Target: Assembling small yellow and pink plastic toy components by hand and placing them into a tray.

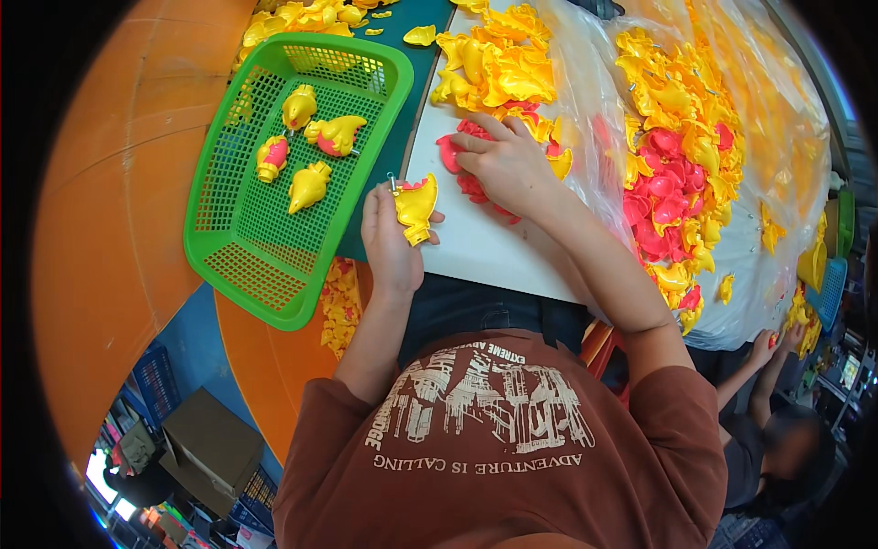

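Note:
My left hand (393,254) is closed around a yellow plastic figure half (417,210), hollow side up. A small metal clip (392,182) sticks out at its top, and some pink shows along its upper edge. Over the white table top my right hand (514,172) has its fingers apart, touching a small heap of pink plastic pieces (448,154). Part of that heap is hidden under the hand. Left of my left hand, a green basket (203,206) holds several yellow figures (309,187), some with pink parts.
Loose yellow shells (498,55) are piled beyond my right hand. On clear plastic sheeting (590,110) to the right lie more yellow shells and pink pieces (663,188). At far right another person's hands (764,348) handle small parts. A cardboard box (212,448) stands lower left.

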`<state>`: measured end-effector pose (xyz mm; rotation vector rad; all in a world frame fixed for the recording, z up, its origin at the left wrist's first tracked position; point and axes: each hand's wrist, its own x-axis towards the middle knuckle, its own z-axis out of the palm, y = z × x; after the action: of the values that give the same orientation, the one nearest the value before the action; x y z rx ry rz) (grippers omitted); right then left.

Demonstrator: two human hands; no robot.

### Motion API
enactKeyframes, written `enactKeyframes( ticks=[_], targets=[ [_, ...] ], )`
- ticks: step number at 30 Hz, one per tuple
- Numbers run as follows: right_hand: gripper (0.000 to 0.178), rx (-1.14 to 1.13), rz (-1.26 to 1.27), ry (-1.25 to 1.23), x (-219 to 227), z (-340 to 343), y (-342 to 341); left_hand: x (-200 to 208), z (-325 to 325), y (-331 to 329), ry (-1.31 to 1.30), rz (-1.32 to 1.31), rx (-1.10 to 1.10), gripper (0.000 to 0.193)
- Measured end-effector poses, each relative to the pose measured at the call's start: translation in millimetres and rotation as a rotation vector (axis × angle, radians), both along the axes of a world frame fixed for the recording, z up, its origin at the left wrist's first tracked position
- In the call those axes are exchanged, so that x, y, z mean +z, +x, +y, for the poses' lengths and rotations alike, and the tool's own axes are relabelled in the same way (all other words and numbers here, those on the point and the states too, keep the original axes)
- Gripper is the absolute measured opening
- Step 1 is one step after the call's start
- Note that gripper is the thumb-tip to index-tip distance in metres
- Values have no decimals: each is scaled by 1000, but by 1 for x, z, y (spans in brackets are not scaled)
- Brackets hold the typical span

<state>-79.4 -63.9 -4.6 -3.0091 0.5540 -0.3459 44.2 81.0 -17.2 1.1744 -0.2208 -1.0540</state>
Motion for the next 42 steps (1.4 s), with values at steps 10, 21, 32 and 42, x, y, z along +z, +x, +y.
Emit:
enactKeyframes(
  ticks=[10, 21, 32, 42],
  targets=[
    [23, -264, -670, 1615, 39, 46, -35, 13, -33, -27, -117, 290, -116, 47],
    [18, -445, -620, 1016, 24, 54, -62, 31, -41, -61, -249, 622, -243, 48],
    [13, -321, -642, 775, 32, 59, -67, 35, -42, -65, -312, 599, -253, 49],
    [10, -286, -630, 704, 35, 59, -63, 42, -42, -66, -319, 578, -235, 46]
  ],
)
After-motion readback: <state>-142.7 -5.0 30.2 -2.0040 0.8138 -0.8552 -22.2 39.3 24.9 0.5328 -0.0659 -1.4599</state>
